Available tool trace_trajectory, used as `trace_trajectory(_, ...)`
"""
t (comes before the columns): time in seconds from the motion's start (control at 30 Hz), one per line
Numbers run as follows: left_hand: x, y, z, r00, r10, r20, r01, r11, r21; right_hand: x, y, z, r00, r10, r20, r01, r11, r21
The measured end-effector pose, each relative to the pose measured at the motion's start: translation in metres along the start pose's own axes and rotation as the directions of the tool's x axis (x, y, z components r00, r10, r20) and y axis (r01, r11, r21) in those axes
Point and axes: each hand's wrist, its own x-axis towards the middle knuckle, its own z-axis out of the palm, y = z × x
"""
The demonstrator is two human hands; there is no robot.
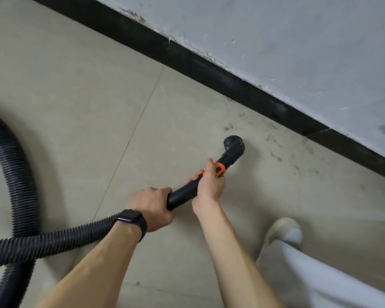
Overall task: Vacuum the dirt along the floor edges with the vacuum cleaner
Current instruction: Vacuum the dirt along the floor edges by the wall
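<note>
Dirt specks (pixel 276 155) lie beyond right hand (pixel 210 185) and left hand (pixel 150 206) gripping black plastic vacuum wand (pixel 183 193), black skirting board (pixel 231 82) ahead.

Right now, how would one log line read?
left hand grips wand | right hand grips wand near orange collar | nozzle at floor, beside dirt specks, short of black skirting
</note>
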Motion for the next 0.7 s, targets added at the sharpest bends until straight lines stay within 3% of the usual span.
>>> trace_trajectory(0.27, -0.013, -0.012, -0.012, 0.991, -0.124, -0.049, 0.12, 0.989, -0.087, -0.01, 0.005, 0.026, 0.991, -0.011, 0.135, 0.019, 0.998, -0.058)
trace_trajectory(0.53, 0.012, 0.001, -0.036, 0.983, -0.15, -0.11, 0.147, 0.988, -0.04, 0.006, -0.024, 0.04, 0.976, -0.001, 0.218, 0.014, 0.998, -0.061)
trace_trajectory(0.7, 0.027, 0.034, -0.038, 0.973, -0.204, -0.108, 0.198, 0.978, -0.071, 0.027, -0.049, 0.041, 0.981, -0.053, 0.184, 0.069, 0.994, -0.083)
